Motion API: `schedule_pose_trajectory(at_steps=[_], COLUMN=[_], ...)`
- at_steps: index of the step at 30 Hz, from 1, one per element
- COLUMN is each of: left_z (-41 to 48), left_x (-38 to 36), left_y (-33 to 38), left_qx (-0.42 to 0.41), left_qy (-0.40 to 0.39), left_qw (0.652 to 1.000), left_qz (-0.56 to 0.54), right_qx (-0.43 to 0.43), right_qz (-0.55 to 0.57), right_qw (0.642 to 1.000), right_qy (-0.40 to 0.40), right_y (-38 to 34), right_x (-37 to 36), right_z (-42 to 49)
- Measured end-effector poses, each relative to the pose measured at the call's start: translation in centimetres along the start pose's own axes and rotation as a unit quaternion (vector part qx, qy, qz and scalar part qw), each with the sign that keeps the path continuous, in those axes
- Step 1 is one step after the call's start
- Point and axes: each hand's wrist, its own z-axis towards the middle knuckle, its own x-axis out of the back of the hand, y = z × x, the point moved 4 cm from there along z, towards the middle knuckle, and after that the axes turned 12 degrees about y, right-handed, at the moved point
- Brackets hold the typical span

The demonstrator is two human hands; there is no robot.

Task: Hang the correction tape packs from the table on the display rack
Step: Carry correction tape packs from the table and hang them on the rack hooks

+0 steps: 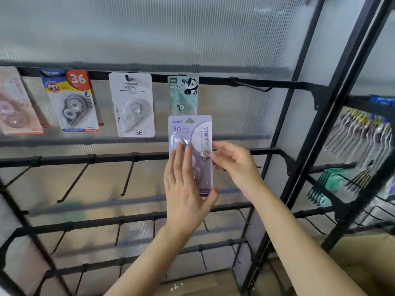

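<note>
One lilac correction tape pack [190, 133] held in two hands before the display rack [299, 103].
The left hand [186, 189] lies flat-fingered on the pack's front with its thumb hooked round the lower right edge, while the right hand [233, 163] pinches the right edge at mid-height. The pack stands upright just below the panda pack [183, 95], which is the rightmost of four hung along the top rail, after the white pack [132, 105], the blue-and-red pack [70, 99] and the pink pack [15, 103]. One bare hook [252, 86] juts from that rail further right. The lower rails carry bare hooks. A ribbed translucent panel [192, 35] backs the black frame, and a second rack [363, 135] stands at right with hanging goods.
</note>
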Motion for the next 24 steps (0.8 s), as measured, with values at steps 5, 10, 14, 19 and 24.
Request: schedule_pose_trajectory(at_steps=[5,10,14,19,24], left_z=[-0.8,-0.9,-0.3,0.3,0.1], left_x=[-2.1,-3.0,-4.4,-6.9,-9.2], left_y=[2.2,2.0,-0.9,-3.5,-4.6], left_qx=[-0.024,-0.04,-0.014,-0.01,-0.046], left_qy=[-0.001,-0.004,-0.067,-0.151,-0.204], left_qw=[0.999,0.998,0.989,0.964,0.937], left_qz=[0.031,0.055,0.135,0.218,0.281], right_qx=[-0.012,0.022,0.057,0.11,0.107], right_qz=[0.012,-0.015,-0.017,-0.059,-0.062], right_qw=[1.0,0.999,0.993,0.976,0.977], right_qy=[-0.022,0.038,0.104,0.177,0.176], right_y=[1.4,1.9,0.7,-0.7,-1.2], right_x=[1.7,5.0,8.8,12.0,12.8], right_z=[0.8,1.8,3.2,4.7,5.3])
